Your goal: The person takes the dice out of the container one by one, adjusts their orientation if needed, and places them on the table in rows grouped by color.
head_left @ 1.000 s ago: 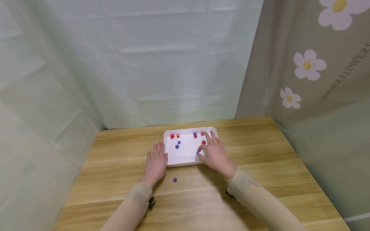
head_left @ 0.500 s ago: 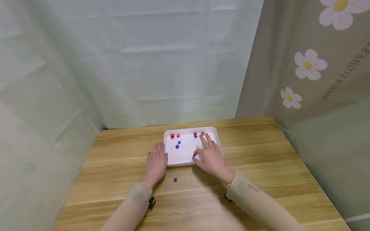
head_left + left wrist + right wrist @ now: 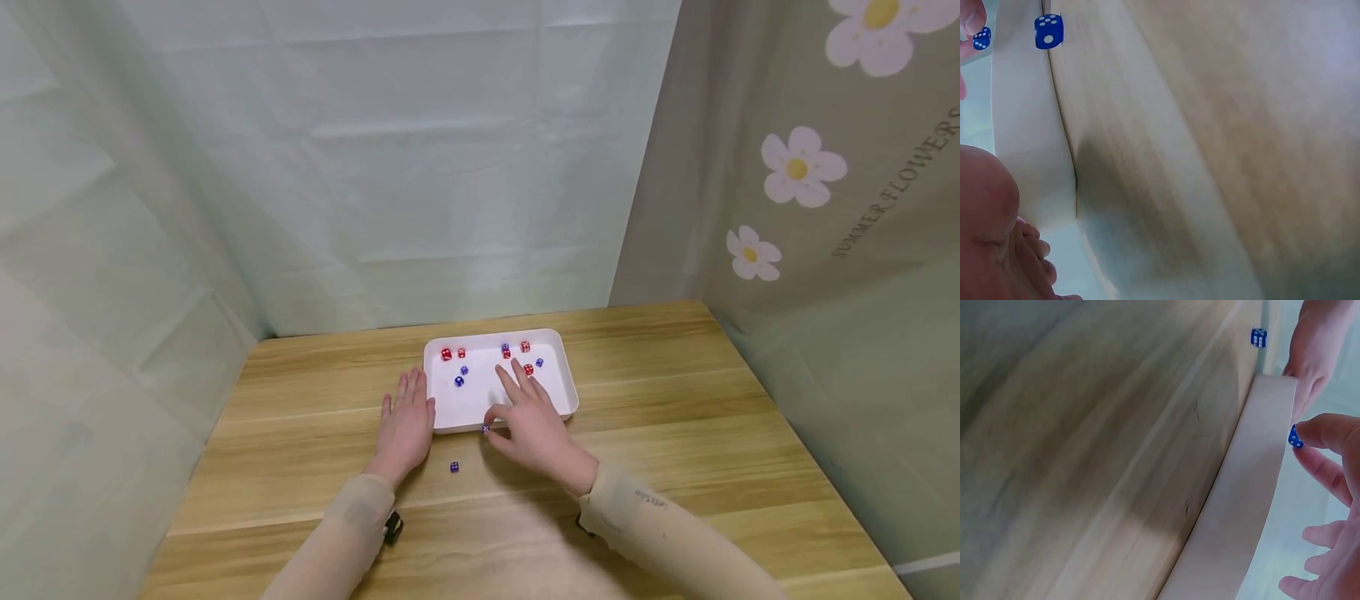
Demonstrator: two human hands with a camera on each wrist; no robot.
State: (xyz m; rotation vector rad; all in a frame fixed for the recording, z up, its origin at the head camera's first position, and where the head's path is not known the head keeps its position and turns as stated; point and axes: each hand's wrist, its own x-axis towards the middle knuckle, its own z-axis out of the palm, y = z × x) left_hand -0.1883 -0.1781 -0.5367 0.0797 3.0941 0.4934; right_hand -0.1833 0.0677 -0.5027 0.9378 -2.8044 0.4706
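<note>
A white tray point(image 3: 472, 408) holds several red and blue dice. My right hand point(image 3: 536, 433) pinches a blue die point(image 3: 1295, 436) between thumb and index finger, over the tray's near rim, its other fingers spread above the tray. My left hand point(image 3: 405, 425) lies with straight fingers against the tray's left side. Another blue die point(image 3: 454, 467) sits on the wooden table in front of the tray; the left wrist view shows this table die point(image 3: 1049, 31) close to the tray wall.
Inside the tray, red dice point(image 3: 447, 354) stand at the back left, with blue dice point(image 3: 459, 381) below them. More dice, among them a red die point(image 3: 528, 369) and a blue die point(image 3: 539, 362), lie on the right. Pale curtains surround the wooden table point(image 3: 300, 450).
My right hand has carried the pinched blue die left and nearer, from inside the tray to its near rim. A blue die at the tray's right is now uncovered. The left hand stays put.
</note>
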